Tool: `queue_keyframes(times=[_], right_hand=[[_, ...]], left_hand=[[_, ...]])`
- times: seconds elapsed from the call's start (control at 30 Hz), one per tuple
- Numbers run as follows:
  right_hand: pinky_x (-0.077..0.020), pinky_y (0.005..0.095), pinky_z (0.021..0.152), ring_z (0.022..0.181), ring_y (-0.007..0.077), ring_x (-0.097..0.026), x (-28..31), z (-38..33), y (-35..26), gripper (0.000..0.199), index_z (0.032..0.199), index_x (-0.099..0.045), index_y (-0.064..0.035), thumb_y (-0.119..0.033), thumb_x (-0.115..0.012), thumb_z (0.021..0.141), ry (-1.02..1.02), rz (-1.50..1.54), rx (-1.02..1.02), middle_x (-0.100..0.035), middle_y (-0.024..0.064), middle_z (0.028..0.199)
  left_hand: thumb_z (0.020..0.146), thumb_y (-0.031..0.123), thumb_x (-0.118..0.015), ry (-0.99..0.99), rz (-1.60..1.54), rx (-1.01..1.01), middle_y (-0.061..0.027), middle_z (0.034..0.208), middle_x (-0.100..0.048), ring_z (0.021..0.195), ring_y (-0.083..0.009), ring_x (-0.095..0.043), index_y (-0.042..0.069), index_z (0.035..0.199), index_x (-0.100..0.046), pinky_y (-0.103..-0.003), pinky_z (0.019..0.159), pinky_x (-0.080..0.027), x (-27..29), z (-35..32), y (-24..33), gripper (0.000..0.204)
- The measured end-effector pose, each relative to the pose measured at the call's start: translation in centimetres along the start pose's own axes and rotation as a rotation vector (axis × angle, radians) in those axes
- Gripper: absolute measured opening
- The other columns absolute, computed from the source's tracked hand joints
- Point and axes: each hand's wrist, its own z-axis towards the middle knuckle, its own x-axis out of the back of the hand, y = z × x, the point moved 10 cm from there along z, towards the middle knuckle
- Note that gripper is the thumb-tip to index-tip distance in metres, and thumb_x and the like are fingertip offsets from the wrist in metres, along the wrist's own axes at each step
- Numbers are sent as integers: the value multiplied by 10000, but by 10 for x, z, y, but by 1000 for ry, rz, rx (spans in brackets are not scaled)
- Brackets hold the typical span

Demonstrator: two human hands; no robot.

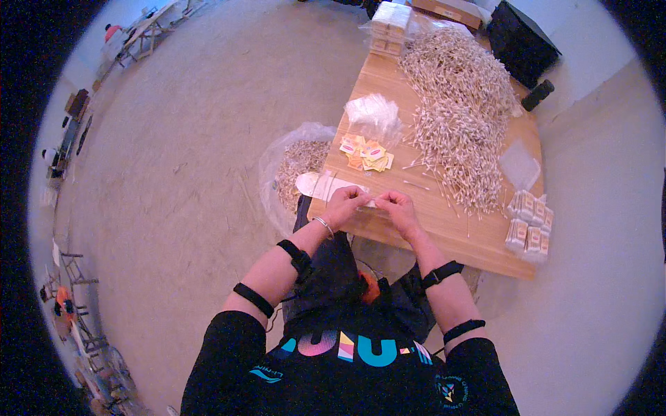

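Observation:
Both my hands meet over the near left edge of the wooden table [444, 229]. My left hand [345, 206] is closed in a pinch, and my right hand [398, 210] pinches close beside it. Between the fingertips shows a small pale, partly see-through piece [370, 204], too small to name. Under and left of my left hand lies a flat white strip with a rounded end [309, 184]. Just beyond are small yellow and white cards [373, 154] and a stack of clear plastic bags [374, 114]. A large heap of cotton swabs [461, 104] covers the table's middle and far part.
Filled packets [531, 225] stand in rows at the right edge, near a flat clear bag [519, 165]. White wrapped packs [390, 24] and a black box [522, 38] are at the far end. A plastic sack of swabs [300, 166] rests on the floor left of the table.

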Motion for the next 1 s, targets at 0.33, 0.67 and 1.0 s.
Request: queue_keyframes(times=[0.33, 0.67, 1.0], right_hand=[[-433, 269, 651, 696, 106, -529, 0, -10, -23, 98, 783, -622, -51, -145, -599, 799, 48, -178, 105, -586, 3, 713], [-468, 387, 702, 797, 286, -564, 1, -48, -59, 130, 782, -595, -71, -200, -608, 780, 153, -707, 466, -579, 88, 818], [-461, 374, 677, 815, 290, -559, 29, -77, -62, 120, 804, -603, -88, -200, -616, 763, 171, -762, 530, -548, 89, 784]], left_hand=[[807, 197, -626, 72, 24, -124, 12, 691, -569, 660, -67, -495, 33, 763, -605, -231, 607, -413, 1, -2, 7, 172], [825, 141, -617, 114, 652, -425, -127, 755, -653, 689, -216, -645, 37, 879, -637, -307, 616, -489, -16, -51, 70, 119], [827, 132, -621, -59, 625, -443, -107, 733, -653, 674, -160, -628, 15, 892, -644, -279, 620, -481, -61, -49, 77, 136]])
